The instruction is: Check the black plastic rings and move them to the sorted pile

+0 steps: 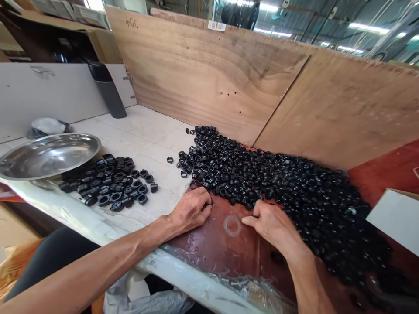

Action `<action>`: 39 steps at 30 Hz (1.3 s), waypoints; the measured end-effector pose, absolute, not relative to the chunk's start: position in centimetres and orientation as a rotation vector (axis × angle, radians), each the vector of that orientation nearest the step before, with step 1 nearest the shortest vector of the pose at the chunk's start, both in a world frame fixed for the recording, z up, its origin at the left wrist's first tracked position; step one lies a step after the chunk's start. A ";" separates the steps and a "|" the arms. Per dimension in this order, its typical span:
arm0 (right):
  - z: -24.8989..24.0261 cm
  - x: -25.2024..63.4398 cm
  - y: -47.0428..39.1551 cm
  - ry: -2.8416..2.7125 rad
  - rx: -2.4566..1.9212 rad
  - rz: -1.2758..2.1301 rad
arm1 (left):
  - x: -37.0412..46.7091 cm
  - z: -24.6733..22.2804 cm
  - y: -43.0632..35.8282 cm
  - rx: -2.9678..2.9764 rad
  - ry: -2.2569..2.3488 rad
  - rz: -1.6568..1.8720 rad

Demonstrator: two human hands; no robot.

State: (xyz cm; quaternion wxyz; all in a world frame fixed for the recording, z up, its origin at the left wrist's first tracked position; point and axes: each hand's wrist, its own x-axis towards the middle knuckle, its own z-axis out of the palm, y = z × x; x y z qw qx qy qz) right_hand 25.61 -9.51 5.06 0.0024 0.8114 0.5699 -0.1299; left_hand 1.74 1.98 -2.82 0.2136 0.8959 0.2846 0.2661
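Note:
My left hand (192, 208) rests at the near edge of a large heap of small black plastic rings (235, 170). Its fingers are curled closed, and a bit of one black ring shows at the fingertips. To the right, my right hand (275, 224) touches the heap's front edge with thumb and forefinger drawn together. Whatever it pinches, if anything, is too hidden to make out. Between the hands, a pale translucent ring (225, 226) lies flat on the red-brown surface (222, 253). A smaller group of black ring-shaped parts (119, 181) lies on the white surface at left.
A shallow steel bowl (52, 155) stands at the left edge, beside the smaller group. Behind it is a dark grey flask (109, 93). A tall plywood board (203, 74) closes off the back. At right, a white box (396, 218) juts in by the heap.

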 end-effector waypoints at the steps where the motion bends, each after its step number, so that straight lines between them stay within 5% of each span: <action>1: 5.7 26.7 -9.7 1.696 2.584 -0.353 | 1.8 -2.8 2.0 2.467 0.799 0.747; 24: 3.3 25.7 -8.2 2.060 2.798 -0.623 | 2.0 -1.3 1.2 2.164 0.861 0.613; 34: 2.5 20.6 -7.4 1.807 2.915 -2.642 | 2.3 0.1 1.2 1.164 0.530 0.541; 39: 2.7 20.5 -7.2 1.529 2.849 -3.026 | 2.2 0.7 1.0 1.147 0.523 0.557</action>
